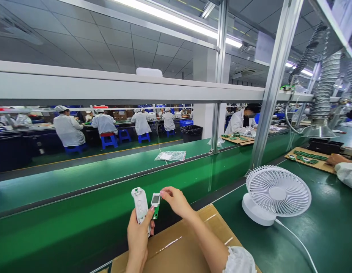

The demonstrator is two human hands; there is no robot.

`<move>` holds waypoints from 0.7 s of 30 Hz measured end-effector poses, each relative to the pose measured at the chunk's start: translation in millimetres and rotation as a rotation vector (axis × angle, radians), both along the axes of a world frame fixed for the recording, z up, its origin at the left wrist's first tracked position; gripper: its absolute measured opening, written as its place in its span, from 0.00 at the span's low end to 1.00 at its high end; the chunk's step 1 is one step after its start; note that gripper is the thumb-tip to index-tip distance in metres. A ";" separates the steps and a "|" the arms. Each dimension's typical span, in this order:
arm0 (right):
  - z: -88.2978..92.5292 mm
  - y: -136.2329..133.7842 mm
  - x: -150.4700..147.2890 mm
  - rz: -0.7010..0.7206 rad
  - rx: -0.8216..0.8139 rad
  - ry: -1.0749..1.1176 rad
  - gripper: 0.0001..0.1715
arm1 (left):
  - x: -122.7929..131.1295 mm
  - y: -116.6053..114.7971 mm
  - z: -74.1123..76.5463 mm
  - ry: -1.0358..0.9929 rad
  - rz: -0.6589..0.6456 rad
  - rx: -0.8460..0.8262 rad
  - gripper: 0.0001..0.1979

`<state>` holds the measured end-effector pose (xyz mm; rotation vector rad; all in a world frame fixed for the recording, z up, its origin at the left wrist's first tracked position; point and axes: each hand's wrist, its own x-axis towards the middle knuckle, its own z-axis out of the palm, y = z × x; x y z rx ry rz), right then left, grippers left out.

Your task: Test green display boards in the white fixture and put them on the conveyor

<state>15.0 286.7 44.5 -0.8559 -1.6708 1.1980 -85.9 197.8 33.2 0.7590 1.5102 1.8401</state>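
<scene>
My left hand point(138, 232) is wrapped round a long white plastic casing point(140, 203), held upright with its moulded inner side showing. Beside it, to the right, is a small green circuit board point(156, 213) with a grey display point(156, 199) in a white frame at its upper end. My left thumb rests against the board's lower left part. With fingertips pinched together, my right hand point(176, 201) holds the upper right corner of the display. Both hands are above a brown cardboard sheet point(193, 242).
A white desk fan point(278, 192) stands right of my hands, its cable running forward. Further right, a co-worker's hand point(335, 160) is at a cardboard with green boards point(305, 156). A plastic bag point(170, 156) lies across the green divider, below a metal frame post point(274, 83).
</scene>
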 end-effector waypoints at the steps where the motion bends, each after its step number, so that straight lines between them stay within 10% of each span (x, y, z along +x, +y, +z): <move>1: -3.2 2.6 0.0 0.035 -0.040 0.012 0.13 | 0.8 0.1 -0.7 0.020 -0.007 0.010 0.26; 12: 20.2 -2.7 6.1 0.081 -0.046 0.271 0.20 | 15.9 -8.2 9.4 0.029 -0.236 -0.002 0.31; 21: 26.3 -13.5 7.7 0.022 0.161 0.062 0.12 | 18.8 -12.4 11.8 -0.045 -0.331 0.033 0.23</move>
